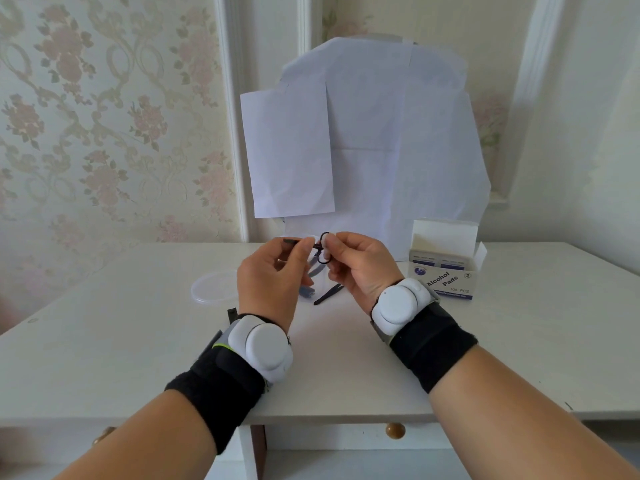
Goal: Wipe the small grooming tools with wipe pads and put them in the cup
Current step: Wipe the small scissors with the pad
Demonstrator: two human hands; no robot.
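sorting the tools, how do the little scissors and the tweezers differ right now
The scissors are held in the air, pinched by both the left hand and the right hand; the tweezers lie untouched on the table. The scissors have ring handles; the tweezers are a plain slim strip. Both are small and dark.

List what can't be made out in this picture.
- Cup: head view, mostly hidden behind both hands.
- Small scissors: blades covered by left hand and right hand.
- Wipe pad: too small to confirm between the fingers.
- Blue item: partly hidden by left hand.
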